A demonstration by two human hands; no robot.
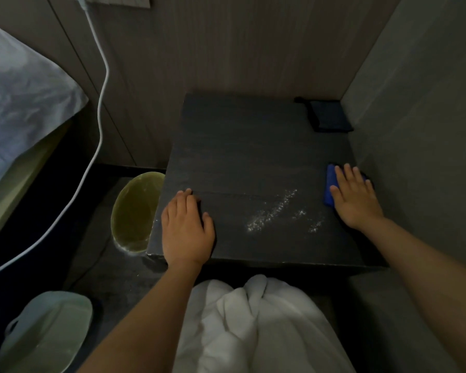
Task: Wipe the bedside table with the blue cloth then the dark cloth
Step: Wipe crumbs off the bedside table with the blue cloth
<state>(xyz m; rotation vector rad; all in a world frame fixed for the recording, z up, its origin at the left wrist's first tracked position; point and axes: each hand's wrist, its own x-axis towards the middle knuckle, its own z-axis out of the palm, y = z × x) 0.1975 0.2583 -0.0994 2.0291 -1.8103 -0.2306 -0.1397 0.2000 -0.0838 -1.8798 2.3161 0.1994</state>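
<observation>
The bedside table (242,146) is a dark, flat-topped block in a corner. White powder (275,211) is scattered over its front right part. My right hand (354,196) lies flat on the blue cloth (330,184) at the table's right edge, covering most of it. My left hand (186,227) rests palm down on the front left corner of the table, holding nothing. The dark cloth (328,115) lies folded in the far right corner of the table, apart from both hands.
Walls close the table in at the back and right. A yellowish round basin (135,211) stands on the floor left of the table, a pale green container (46,332) nearer me. A white cable (100,125) hangs by the bed (19,103). White fabric (253,324) covers my lap.
</observation>
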